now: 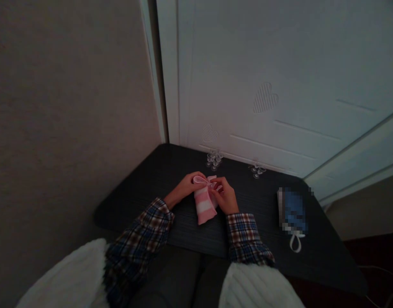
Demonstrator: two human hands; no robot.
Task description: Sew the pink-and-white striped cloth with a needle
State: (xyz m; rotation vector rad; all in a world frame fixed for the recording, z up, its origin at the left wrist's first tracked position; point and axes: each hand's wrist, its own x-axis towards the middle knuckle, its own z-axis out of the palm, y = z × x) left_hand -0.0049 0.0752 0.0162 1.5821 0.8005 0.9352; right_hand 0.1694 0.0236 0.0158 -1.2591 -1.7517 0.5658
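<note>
A small pink-and-white striped cloth pouch (203, 207) lies on the dark table in front of me, gathered near its top. At the gathered neck is a pink ribbon (200, 180) with a loop standing out on the left side. My left hand (189, 185) has its fingers closed on the ribbon loop from the left. From the right, my right hand (227, 197) pinches the ribbon at the neck with bent fingers. Part of the pouch's right side and the knot are hidden behind the right fingers.
The dark wood-grain table (132, 192) stands against a white door panel (222, 85). Along its back edge sit two groups of small clear pieces, one left (214, 160) and one right (257, 170). A blurred-out blue item (294, 209) with a white loop lies at right.
</note>
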